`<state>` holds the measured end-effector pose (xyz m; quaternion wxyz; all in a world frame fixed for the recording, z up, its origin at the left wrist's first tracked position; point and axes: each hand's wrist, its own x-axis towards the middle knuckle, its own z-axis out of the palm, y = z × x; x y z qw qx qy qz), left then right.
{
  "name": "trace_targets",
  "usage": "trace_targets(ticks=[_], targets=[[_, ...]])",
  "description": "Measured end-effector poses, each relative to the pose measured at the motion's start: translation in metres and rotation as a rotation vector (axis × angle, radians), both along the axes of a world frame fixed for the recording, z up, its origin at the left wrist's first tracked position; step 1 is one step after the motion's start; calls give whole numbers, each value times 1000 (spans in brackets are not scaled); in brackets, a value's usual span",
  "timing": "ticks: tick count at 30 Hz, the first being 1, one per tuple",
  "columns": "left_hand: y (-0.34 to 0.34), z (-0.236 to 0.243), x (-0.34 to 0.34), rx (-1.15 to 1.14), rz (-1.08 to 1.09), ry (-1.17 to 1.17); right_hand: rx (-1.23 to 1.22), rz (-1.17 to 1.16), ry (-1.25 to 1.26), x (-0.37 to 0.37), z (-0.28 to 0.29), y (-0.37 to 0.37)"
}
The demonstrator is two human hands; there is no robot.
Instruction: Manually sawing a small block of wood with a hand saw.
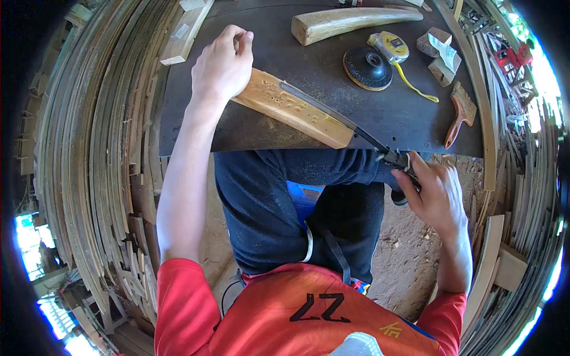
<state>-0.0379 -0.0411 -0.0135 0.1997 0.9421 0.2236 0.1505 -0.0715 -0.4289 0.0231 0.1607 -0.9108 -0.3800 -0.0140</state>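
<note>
A light-brown wooden block (297, 116), pitted with small holes on its upper face, lies slantwise along the near edge of the dark table. My left hand (222, 64) is closed on its far left end, fingers curled and mostly hidden behind the hand. Along the block's upper side rests a long, narrow metal file (320, 107), its dark shank reaching past the right end. At the table's front edge my right hand (435, 188) grips the file's black, wrapped handle (396, 159), with thumb and forefinger on it.
On the dark table (261, 24) lie a curved wooden piece (356, 24), a black sanding disc (367, 68), a yellow tape measure (392, 47), small wood blocks (444, 71) and a brush (461, 113). Stacked wooden strips (95, 136) flank the left. Sawdust dots the tabletop.
</note>
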Motion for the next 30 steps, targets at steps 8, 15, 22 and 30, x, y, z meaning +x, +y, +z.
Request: trace_targets(ticks=[8, 15, 22, 30], targets=[[-7, 2, -3, 0, 17, 10, -12, -60, -14, -11, -17, 11], [-4, 4, -2, 19, 32, -3, -62, 32, 23, -32, -20, 15], [-5, -3, 5, 53, 13, -34, -16, -31, 50, -47, -29, 23], [-1, -5, 5, 12, -5, -27, 95, -55, 90, -62, -51, 27]])
